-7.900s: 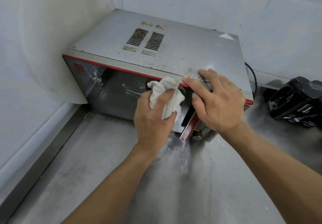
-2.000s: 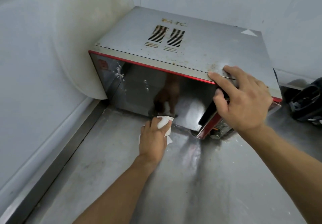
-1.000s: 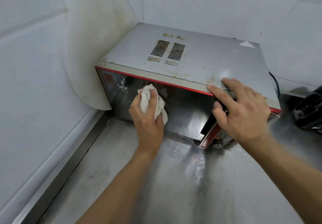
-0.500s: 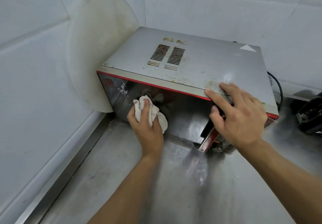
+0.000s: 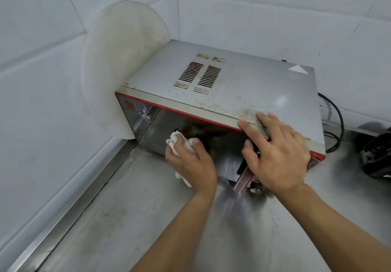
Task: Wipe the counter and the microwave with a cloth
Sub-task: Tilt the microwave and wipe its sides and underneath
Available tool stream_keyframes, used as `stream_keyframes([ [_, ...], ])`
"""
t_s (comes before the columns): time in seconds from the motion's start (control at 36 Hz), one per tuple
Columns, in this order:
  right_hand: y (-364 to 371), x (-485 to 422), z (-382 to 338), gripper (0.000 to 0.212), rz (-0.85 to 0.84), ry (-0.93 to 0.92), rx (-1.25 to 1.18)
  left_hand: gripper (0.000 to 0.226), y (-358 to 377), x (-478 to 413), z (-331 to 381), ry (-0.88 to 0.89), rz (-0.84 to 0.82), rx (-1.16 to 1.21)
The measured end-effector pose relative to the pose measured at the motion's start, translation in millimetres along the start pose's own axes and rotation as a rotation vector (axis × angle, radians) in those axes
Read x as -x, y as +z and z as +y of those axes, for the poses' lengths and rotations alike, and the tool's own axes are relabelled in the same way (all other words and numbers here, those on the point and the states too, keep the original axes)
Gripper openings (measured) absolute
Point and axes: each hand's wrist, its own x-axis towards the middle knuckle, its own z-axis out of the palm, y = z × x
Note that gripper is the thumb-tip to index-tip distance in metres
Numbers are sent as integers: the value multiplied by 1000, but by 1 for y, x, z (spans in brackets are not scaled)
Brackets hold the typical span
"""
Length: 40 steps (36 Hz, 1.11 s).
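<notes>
A silver microwave (image 5: 243,85) with red trim and a stained top stands in the corner of the steel counter (image 5: 148,219). My left hand (image 5: 190,164) grips a crumpled white cloth (image 5: 184,142) and presses it against the lower middle of the dark glass door. My right hand (image 5: 277,155) rests on the front right top edge of the microwave, fingers spread over the rim and thumb down by the door handle.
A round white board (image 5: 118,60) leans against the tiled wall left of the microwave. A black cable (image 5: 336,123) loops behind its right side. A black device (image 5: 376,157) sits on the counter at the far right.
My left hand has moved the cloth down and to the right across the door glass. The right hand has stayed on the top front edge.
</notes>
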Motion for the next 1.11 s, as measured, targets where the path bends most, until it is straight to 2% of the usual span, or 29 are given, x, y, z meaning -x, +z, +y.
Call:
stream_keyframes([
  [0.06,-3,0,0,38,-28,10,-5,39,3,-2,-1,38,9,-59],
  [0.17,-5,-1,-1,39,-47,8,-15,32,3,-16,-28,258,43,-157],
  [0.25,-4,-1,0,39,-29,0,-5,31,-5,-26,-37,308,-5,-170],
  [0.36,-5,0,1,38,-33,-18,1,52,-19,-40,-33,375,-24,-173],
  [0.42,-4,0,1,38,-31,-19,5,53,-27,-54,-29,440,-24,-189],
  [0.53,-5,-1,-2,37,-2,0,25,34,-43,-101,-16,647,29,-209],
  [0.64,-14,-4,-8,37,-78,19,20,28,-58,-144,-9,929,6,-272],
  [0.67,-17,-5,-11,39,-106,29,15,32,-61,-153,-15,932,-32,-271],
  [0.72,-20,-9,-22,43,-144,55,-9,45,-65,-164,-30,809,-103,-268],
  [0.75,-22,-11,-27,46,-167,58,-21,43,-67,-165,-38,831,-129,-286],
  [0.83,-15,-28,-55,50,-222,-57,-32,34,-74,-170,-69,1166,-134,-405],
  [0.86,-11,-37,-66,50,-241,-106,-45,28,-75,-172,-76,1196,-154,-415],
  [0.92,0,-61,-85,53,-302,-180,-76,21,-80,-175,-81,1194,-166,-455],
  [1.0,18,-94,-98,57,-397,-243,-60,24,-86,-181,-75,1204,-210,-474],
  [1.11,36,-104,-101,56,-506,-288,10,29,-86,-190,-45,1178,-121,-385],
])
